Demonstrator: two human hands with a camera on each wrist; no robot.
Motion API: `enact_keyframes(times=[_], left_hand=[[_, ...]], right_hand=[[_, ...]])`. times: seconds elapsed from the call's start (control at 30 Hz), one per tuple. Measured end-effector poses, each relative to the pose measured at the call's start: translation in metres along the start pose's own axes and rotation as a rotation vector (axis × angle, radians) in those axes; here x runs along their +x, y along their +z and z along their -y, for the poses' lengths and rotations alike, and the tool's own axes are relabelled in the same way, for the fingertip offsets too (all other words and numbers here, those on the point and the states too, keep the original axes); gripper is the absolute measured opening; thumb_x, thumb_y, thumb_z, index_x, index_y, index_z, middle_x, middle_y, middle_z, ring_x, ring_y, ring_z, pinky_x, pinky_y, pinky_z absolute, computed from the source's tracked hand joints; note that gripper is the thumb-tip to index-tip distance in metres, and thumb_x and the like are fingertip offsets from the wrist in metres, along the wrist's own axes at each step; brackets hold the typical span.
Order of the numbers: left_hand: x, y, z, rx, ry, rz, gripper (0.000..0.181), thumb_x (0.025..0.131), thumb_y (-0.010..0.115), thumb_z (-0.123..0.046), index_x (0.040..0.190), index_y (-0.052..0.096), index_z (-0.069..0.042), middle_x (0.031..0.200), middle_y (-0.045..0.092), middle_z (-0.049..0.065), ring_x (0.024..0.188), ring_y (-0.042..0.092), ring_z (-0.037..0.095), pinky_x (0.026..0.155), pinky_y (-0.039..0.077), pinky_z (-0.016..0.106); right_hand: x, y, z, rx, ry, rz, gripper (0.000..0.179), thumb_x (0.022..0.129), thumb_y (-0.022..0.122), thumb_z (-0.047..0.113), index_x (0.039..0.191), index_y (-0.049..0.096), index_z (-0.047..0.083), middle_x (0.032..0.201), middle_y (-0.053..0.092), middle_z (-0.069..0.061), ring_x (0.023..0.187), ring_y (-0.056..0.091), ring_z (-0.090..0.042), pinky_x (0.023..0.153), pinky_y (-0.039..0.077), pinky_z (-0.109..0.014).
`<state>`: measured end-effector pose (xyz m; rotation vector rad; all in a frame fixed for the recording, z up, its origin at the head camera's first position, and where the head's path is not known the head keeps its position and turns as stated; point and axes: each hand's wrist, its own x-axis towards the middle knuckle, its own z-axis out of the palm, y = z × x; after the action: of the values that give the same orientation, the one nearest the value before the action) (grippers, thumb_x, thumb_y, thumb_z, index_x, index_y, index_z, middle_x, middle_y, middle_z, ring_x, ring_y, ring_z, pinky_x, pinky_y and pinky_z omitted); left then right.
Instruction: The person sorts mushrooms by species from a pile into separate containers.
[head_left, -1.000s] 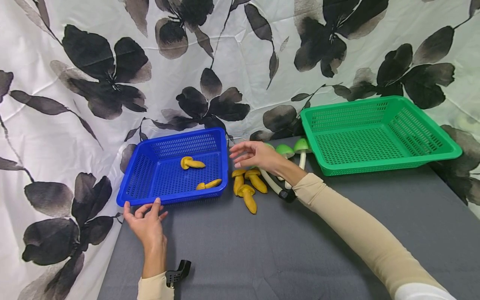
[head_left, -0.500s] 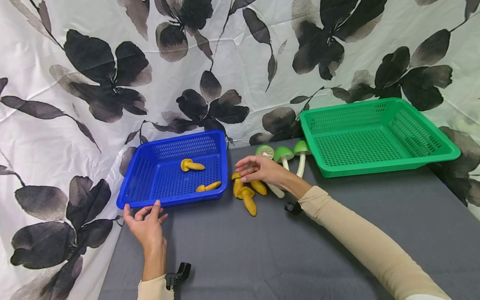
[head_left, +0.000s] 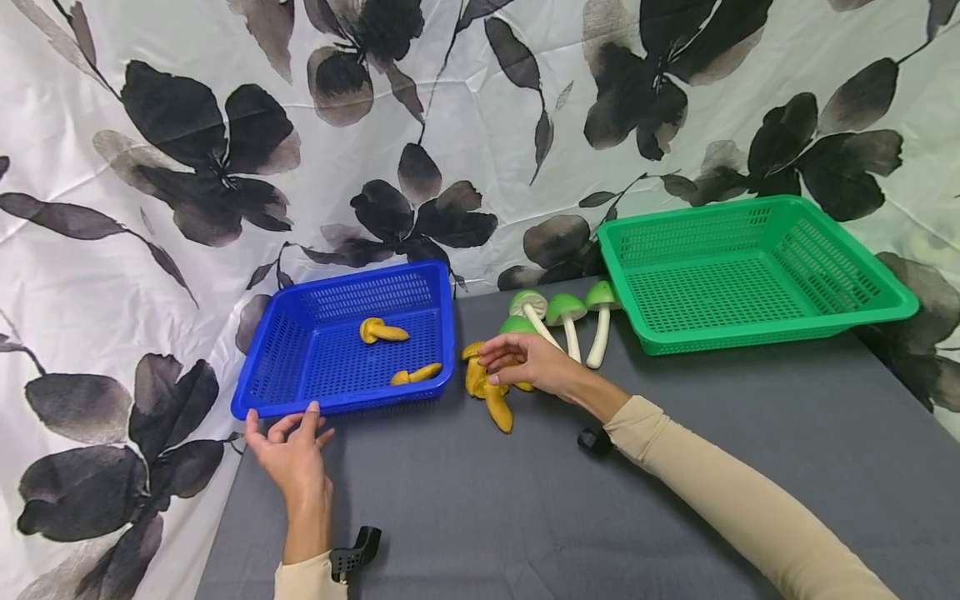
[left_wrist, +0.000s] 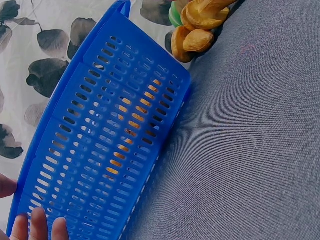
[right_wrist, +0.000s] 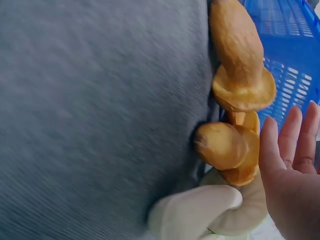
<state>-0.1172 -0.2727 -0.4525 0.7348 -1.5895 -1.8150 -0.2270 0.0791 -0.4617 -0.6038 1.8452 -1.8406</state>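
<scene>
In the head view my left hand holds the near left rim of the blue basket. The left wrist view shows a digit at the rim and several fingertips by the slotted outer wall. Two yellow mushrooms lie inside the basket. My right hand is over three yellow mushrooms on the table, partly covering them, its fingers loosely bent and around nothing. In the right wrist view its fingers are beside a yellow mushroom. Several green-capped mushrooms with white stems lie just behind it.
A green basket with slotted walls stands at the back right, nothing in it. A grey cloth covers the table. A white curtain with dark flowers hangs behind. Black wrist mounts stick out from both wrists.
My right hand has moved from beside the blue basket's right rim down and towards me, over the yellow mushrooms, uncovering the green-capped ones. The left hand has stayed at the rim.
</scene>
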Motion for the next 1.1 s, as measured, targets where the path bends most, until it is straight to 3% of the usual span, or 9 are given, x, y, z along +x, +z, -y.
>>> enact_keyframes(times=[0.2, 0.4, 0.73, 1.1], left_hand=[[0.001, 0.0, -0.001, 0.002, -0.01, 0.001, 0.096, 0.088, 0.08, -0.012, 0.16, 0.017, -0.025, 0.104, 0.052, 0.007, 0.077, 0.07, 0.015, 0.063, 0.063, 0.029], [0.001, 0.0, -0.002, -0.003, -0.021, 0.003, 0.097, 0.088, 0.08, -0.012, 0.16, 0.017, -0.025, 0.104, 0.052, 0.007, 0.078, 0.07, 0.016, 0.063, 0.063, 0.03], [0.001, 0.002, -0.004, 0.012, -0.017, 0.004, 0.097, 0.088, 0.08, -0.013, 0.16, 0.016, -0.026, 0.106, 0.052, 0.007, 0.077, 0.069, 0.014, 0.065, 0.063, 0.03], [0.001, 0.002, -0.005, 0.009, -0.015, 0.001, 0.096, 0.088, 0.08, -0.013, 0.16, 0.017, -0.026, 0.106, 0.051, 0.007, 0.077, 0.069, 0.014, 0.065, 0.063, 0.029]], right_hand=[[-0.005, 0.004, -0.007, -0.014, 0.003, -0.027, 0.052, 0.088, 0.078, 0.002, 0.135, 0.056, -0.006, 0.13, 0.065, -0.016, 0.124, 0.059, -0.037, 0.097, 0.056, -0.03], [-0.008, 0.006, -0.012, -0.004, 0.008, -0.027, 0.05, 0.088, 0.078, -0.001, 0.133, 0.058, -0.004, 0.131, 0.065, -0.019, 0.123, 0.061, -0.035, 0.1, 0.054, -0.031], [-0.008, 0.009, -0.011, 0.005, 0.012, -0.038, 0.049, 0.086, 0.077, -0.006, 0.132, 0.06, -0.003, 0.138, 0.059, -0.024, 0.132, 0.054, -0.04, 0.109, 0.049, -0.045], [-0.007, 0.013, -0.013, -0.067, 0.0, -0.012, 0.049, 0.083, 0.079, -0.006, 0.129, 0.061, -0.004, 0.133, 0.062, -0.023, 0.125, 0.058, -0.036, 0.112, 0.044, -0.052]])
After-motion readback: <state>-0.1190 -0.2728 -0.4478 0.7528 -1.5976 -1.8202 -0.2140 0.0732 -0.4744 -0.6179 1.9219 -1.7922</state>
